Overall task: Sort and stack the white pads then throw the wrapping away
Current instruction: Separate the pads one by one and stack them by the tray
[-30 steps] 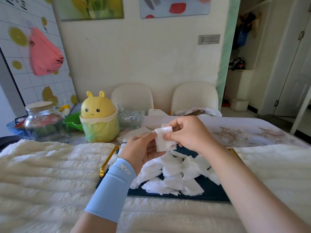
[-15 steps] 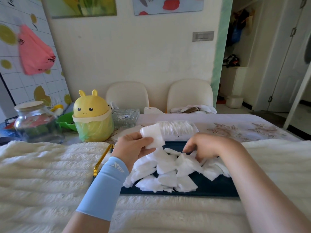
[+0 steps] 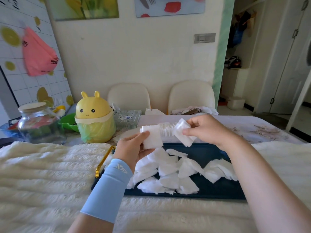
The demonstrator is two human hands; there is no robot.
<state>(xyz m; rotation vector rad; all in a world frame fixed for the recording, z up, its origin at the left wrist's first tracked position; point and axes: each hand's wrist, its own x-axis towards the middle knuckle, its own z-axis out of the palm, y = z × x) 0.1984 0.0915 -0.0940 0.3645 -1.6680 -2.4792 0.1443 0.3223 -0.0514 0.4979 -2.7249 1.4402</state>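
At the far left one jar (image 3: 37, 121) stands on the desk (image 3: 252, 130). Right of it is one yellow bin (image 3: 94, 118) lined with a bag, probably kept near for rubbish.

The left grip (image 3: 133, 148), its wrist in a blue sleeve (image 3: 107, 187), is closed on a small stack (image 3: 152, 137) of pads with the thumb on the near face. It holds the stack upright above the tray's left end, I judge so the edges stay squared and the next pad can be laid on. How many pads the stack has cannot be told.

Just behind, between both grips, lies one wrapping (image 3: 166, 132), seemingly clear, with a row of pads packed inside.

The right grip (image 3: 207, 130) pinches a pad (image 3: 184, 134), tilted, just right of the stack and apart from it, likely headed there. Whether it is one pad or two I cannot tell.

Below, one dark blue tray (image 3: 210, 153) holds the loose pads (image 3: 168, 174). There are roughly a dozen, overlapping in a main heap and a smaller clump to its right, so most of the sorting remains.

Two chairs (image 3: 129, 96) stand on the far side.
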